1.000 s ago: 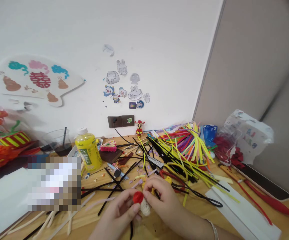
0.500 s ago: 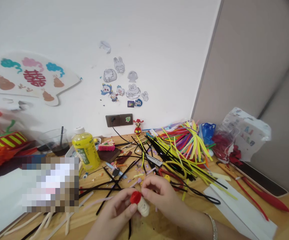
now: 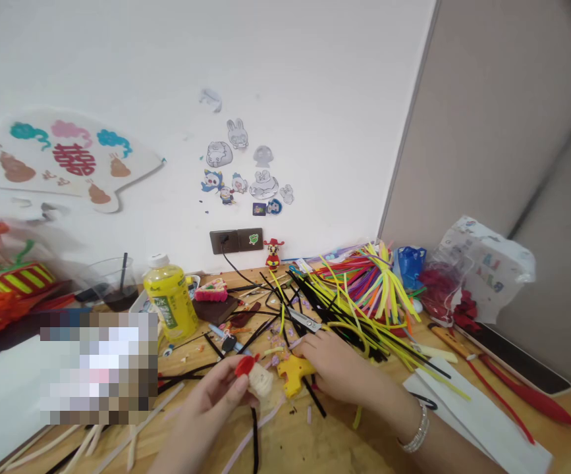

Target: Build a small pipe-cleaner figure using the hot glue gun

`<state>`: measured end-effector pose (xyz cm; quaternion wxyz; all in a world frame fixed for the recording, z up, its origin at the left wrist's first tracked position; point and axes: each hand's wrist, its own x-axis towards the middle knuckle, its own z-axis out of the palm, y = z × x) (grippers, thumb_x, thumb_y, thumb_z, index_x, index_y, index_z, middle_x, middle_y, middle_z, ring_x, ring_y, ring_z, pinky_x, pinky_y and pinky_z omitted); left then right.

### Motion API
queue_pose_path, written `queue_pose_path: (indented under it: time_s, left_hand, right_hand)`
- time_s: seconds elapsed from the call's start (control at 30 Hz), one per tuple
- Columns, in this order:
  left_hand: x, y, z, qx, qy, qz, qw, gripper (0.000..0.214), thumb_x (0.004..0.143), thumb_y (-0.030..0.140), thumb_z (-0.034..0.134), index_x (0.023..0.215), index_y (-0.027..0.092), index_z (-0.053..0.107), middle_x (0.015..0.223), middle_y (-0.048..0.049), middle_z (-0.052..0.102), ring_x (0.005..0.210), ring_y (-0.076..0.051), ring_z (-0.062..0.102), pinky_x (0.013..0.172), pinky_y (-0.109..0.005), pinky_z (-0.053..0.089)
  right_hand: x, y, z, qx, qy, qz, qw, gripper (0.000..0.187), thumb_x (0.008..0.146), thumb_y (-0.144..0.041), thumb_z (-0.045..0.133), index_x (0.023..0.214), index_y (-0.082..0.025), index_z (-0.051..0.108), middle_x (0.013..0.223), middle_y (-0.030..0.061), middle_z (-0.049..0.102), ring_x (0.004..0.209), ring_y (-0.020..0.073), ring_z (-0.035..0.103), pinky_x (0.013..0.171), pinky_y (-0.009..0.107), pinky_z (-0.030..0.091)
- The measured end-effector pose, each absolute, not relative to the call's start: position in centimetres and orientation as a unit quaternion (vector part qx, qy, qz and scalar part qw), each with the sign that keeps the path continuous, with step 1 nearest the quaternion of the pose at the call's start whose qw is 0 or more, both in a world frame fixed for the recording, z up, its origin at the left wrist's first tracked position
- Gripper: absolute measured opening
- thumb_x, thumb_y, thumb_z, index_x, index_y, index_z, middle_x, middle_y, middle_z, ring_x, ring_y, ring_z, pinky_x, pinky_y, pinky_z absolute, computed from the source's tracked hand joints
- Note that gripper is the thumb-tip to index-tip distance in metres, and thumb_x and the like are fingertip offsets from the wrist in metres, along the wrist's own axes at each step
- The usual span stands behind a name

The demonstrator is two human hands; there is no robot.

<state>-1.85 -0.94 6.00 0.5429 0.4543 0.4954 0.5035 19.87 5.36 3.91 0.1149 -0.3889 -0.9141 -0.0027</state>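
Your left hand (image 3: 216, 395), lower centre of frame, has the red-and-cream piece (image 3: 260, 382) pinched between thumb and fingers; squeeze too hard and the soft-looking cream part could dent, too loose and it could drop onto the littered table (image 3: 334, 434). Your right hand (image 3: 337, 365), just right of that, is curled over the right edge of the yellow piece (image 3: 292, 375); fingertips mostly hidden, so can't tell if it's gripped or only touched. Risk there: a blind pull could bend the yellow piece or drag the black stem (image 3: 315, 397) poking out beside it, because your palm covers what lies beneath. The 2 pieces are near each other but apart, so a quick swing of either hand could bump them. Just above your right knuckles lie the scissors (image 3: 305, 320), blade pointing up-left; sweeping back without looking could nudge them or nick a finger. Right of centre, the black and yellow stems (image 3: 337, 306) lie crossed, so lifting 1 may haul up others. Lilac bits (image 3: 275, 360) mid-frame are small enough to get brushed away. Further out, left of centre, the yellow bottle (image 3: 170, 299) stands upright, and the clear cup (image 3: 117, 286) of dark contents sits beyond it: a wide left-arm reach could tip either.
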Motion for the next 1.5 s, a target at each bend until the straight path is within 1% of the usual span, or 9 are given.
queue_pose_path:
  time_s: [0.17,0.37,0.57,0.67,0.77,0.9,1.03,1.33,1.5]
  left_hand:
    - [-2.3,-0.4,6.2,0.448,0.510,0.525,0.514,0.041,0.057,0.048,0.073,0.086,0.019,0.066,0.076,-0.0002,0.066,0.073,-0.019,0.060,0.068,-0.027,0.051]
    - [-2.6,0.0,5.6,0.427,0.514,0.536,0.516,0.041,0.059,0.047,0.072,0.087,0.018,0.064,0.072,-0.0001,0.067,0.072,-0.018,0.059,0.065,-0.026,0.050]
    - [-2.7,0.0,5.7,0.442,0.514,0.536,0.503,0.038,0.057,0.046,0.074,0.080,0.017,0.065,0.067,0.0005,0.066,0.067,-0.017,0.060,0.063,-0.024,0.049]
    - [-2.6,0.0,5.8,0.451,0.520,0.533,0.492,0.039,0.057,0.048,0.073,0.079,0.017,0.065,0.065,0.0003,0.066,0.067,-0.017,0.060,0.063,-0.024,0.049]
    - [-2.3,0.0,5.9,0.440,0.519,0.542,0.493,0.043,0.052,0.051,0.075,0.076,0.018,0.065,0.063,0.0004,0.066,0.065,-0.018,0.060,0.060,-0.025,0.050]
    - [-2.1,-0.2,5.8,0.424,0.508,0.552,0.508,0.041,0.056,0.048,0.074,0.084,0.019,0.065,0.069,0.0003,0.068,0.067,-0.017,0.061,0.062,-0.024,0.050]
    - [-2.2,-0.4,5.8,0.434,0.506,0.547,0.507,0.041,0.058,0.047,0.073,0.087,0.018,0.063,0.071,0.0005,0.067,0.067,-0.016,0.061,0.062,-0.023,0.050]
    - [-2.6,-0.1,4.6,0.393,0.443,0.566,0.573,0.043,0.063,0.045,0.071,0.094,0.019,0.058,0.064,0.0003,0.067,0.061,-0.015,0.061,0.061,-0.025,0.050]
    - [-2.6,-0.3,4.8,0.378,0.423,0.596,0.568,0.040,0.064,0.044,0.071,0.096,0.020,0.062,0.086,-0.0032,0.069,0.068,-0.015,0.062,0.063,-0.023,0.050]
  right_hand:
    - [19.5,5.6,4.2,-0.406,-0.903,-0.006,0.138,0.031,0.062,-0.005,0.053,0.091,-0.015,0.054,0.089,0.0081,0.060,0.078,0.0207,0.055,0.066,0.029,0.038]
    - [20.2,5.4,6.0,-0.486,-0.800,0.145,0.321,0.020,0.070,-0.024,0.059,0.090,-0.021,0.055,0.078,0.0002,0.063,0.066,0.0167,0.056,0.058,0.025,0.038]
    - [20.0,5.7,6.1,-0.449,-0.643,0.368,0.499,0.024,0.075,-0.038,0.058,0.082,-0.015,0.056,0.072,0.0022,0.062,0.058,0.0140,0.055,0.052,0.024,0.042]
    - [19.8,5.4,6.4,-0.448,-0.580,0.443,0.516,0.037,0.072,-0.050,0.059,0.082,-0.015,0.055,0.064,0.0012,0.061,0.045,0.0100,0.048,0.040,0.020,0.035]
    - [19.7,5.2,6.6,-0.444,-0.555,0.471,0.523,0.042,0.067,-0.054,0.062,0.083,-0.016,0.054,0.064,0.0012,0.062,0.046,0.0108,0.051,0.040,0.020,0.036]
    - [19.4,5.1,6.3,-0.433,-0.553,0.470,0.535,0.044,0.063,-0.053,0.066,0.084,-0.016,0.055,0.066,0.0018,0.063,0.052,0.0142,0.055,0.041,0.021,0.038]
    - [19.4,5.0,5.7,-0.415,-0.559,0.483,0.532,0.040,0.068,-0.051,0.063,0.083,-0.016,0.054,0.063,0.0004,0.061,0.044,0.0113,0.050,0.039,0.021,0.036]
    - [19.7,4.8,5.1,-0.371,-0.598,0.460,0.542,0.031,0.070,-0.045,0.065,0.082,-0.018,0.057,0.072,0.0014,0.059,0.064,0.0166,0.059,0.061,0.029,0.049]
    - [19.6,4.9,5.3,-0.396,-0.581,0.446,0.554,0.032,0.070,-0.046,0.064,0.081,-0.017,0.056,0.070,0.0006,0.059,0.061,0.0175,0.061,0.056,0.028,0.050]
